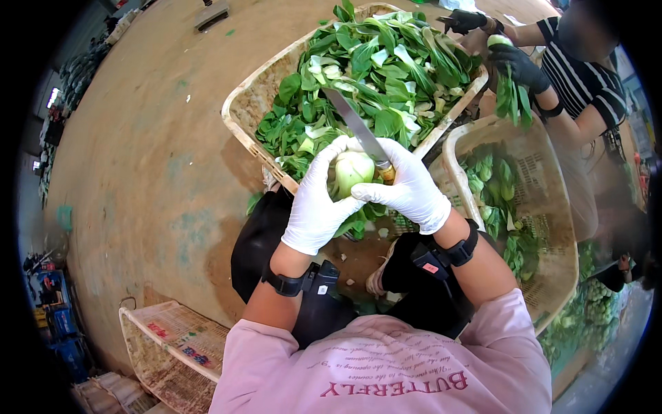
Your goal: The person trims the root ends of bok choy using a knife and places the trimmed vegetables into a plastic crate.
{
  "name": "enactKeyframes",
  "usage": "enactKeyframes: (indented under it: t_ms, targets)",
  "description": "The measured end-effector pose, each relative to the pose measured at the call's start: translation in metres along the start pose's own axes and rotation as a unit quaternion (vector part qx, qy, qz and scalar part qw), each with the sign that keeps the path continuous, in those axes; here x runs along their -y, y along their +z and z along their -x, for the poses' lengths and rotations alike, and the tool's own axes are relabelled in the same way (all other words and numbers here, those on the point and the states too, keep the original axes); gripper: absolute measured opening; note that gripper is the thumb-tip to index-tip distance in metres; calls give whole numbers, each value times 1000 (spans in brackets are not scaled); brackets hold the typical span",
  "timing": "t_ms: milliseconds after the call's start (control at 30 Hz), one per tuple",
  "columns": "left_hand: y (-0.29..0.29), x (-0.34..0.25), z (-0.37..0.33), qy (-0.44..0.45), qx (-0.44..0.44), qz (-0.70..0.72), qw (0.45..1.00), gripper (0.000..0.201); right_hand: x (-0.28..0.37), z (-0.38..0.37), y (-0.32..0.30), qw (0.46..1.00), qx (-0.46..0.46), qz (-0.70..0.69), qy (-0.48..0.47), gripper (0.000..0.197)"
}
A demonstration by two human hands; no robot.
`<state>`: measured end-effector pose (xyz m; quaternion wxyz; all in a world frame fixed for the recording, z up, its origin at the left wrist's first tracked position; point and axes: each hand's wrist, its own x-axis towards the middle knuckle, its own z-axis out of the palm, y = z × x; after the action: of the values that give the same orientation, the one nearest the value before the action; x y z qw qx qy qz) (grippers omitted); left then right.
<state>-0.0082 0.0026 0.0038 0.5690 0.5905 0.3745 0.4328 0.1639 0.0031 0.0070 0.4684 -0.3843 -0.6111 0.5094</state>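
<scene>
My left hand point(316, 207), in a white glove, is closed around a head of bok choy point(352, 172), pale green base up. Its leaves hang down below my gloves. In my right hand point(414, 188), also gloved, is a knife point(359, 125); the blade points up and to the left, and the wooden handle sits between thumb and fingers. My right thumb also presses on the bok choy's base. Just beyond my hands stands a large crate point(243, 96) heaped with loose bok choy leaves point(376, 76).
A second crate point(548, 165) at my right holds several trimmed bok choy heads point(483, 183). Beyond it a co-worker in dark gloves holds a bok choy point(507, 86) and a knife point(447, 21). A tipped crate point(176, 345) lies at my lower left. Concrete floor point(152, 165) stretches left.
</scene>
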Motion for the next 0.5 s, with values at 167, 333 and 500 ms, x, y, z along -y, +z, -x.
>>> enactKeyframes:
  t_ms: [167, 333, 500]
  targets:
    - [-9, -9, 2, -34, 36, -5, 999, 68, 15, -1, -3, 998, 37, -43, 31, 46]
    - [-10, -21, 2, -71, 80, 14, 994, 62, 12, -1, -15, 994, 70, -32, 75, 40]
    - [-16, -11, 5, -126, 151, 23, 980, 55, 14, 0, -22, 985, 107, 119, 59, 42]
